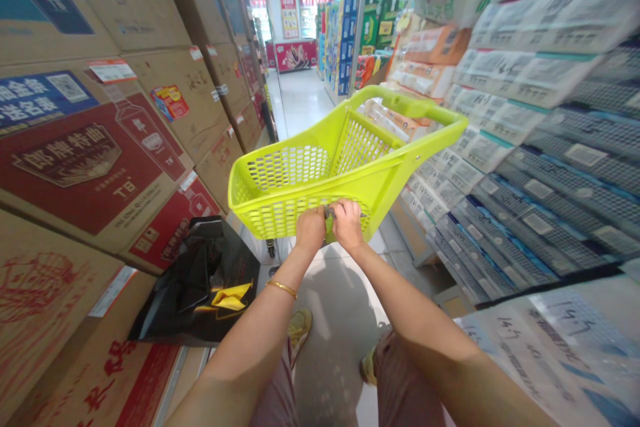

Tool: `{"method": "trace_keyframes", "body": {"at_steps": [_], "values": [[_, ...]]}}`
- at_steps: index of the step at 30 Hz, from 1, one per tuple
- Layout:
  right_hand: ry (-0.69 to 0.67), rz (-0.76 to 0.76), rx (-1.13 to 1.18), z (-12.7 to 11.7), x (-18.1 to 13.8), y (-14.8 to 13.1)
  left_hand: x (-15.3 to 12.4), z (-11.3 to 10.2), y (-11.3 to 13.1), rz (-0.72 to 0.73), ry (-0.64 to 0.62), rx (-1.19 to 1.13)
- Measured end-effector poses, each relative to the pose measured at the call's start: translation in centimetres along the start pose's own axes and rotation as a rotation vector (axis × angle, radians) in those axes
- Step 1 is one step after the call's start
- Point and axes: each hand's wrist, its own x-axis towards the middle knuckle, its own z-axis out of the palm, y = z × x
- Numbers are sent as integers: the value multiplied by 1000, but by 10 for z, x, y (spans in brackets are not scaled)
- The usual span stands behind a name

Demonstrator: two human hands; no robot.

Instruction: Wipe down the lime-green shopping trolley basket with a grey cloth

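Note:
A lime-green shopping cart (285,170) with perforated sides stands across the aisle in front of me, its handle toward the right. The basket looks bare inside. My left hand (311,227) and my right hand (347,220) are close together at the cart's near side wall, fingers closed. Between them shows a small crumpled dark grey piece (329,212) that looks like cloth. Most of it is hidden by the fingers. Both hands appear to press against or lie just in front of the perforated wall.
Stacked cartons (90,160) line the left side. A black bag (220,273) with a yellow piece sits low beside them, near my left forearm. Packaged paper goods (540,80) fill the right shelves. Tiled floor (305,103) runs up the aisle toward a pink counter (295,55).

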Motion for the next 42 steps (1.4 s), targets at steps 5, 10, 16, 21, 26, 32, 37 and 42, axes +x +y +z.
{"method": "trace_keyframes", "body": {"at_steps": [5, 10, 16, 21, 26, 32, 37, 42], "values": [[1, 1, 2, -3, 3, -2, 0, -1, 0, -3, -34, 10], [-82, -45, -51, 8, -7, 7, -1, 0, -1, 10, -16, 14], [-183, -94, -115, 20, -23, 13, 1, 1, -1, 2, -1, 39], [-291, -120, -140, 28, -40, 14, 0, -1, -1, 16, -5, 60], [-237, -105, -121, 24, -32, 9, -1, -3, -1, 9, -19, 31], [-47, -132, -59, 15, -11, 4, -1, -4, 0, -1, -18, -5], [20, -156, -42, 9, -5, 9, -2, -4, -1, 12, -10, -3], [94, -101, -46, 0, 3, 9, -2, -4, 0, 15, -29, 9]]}}
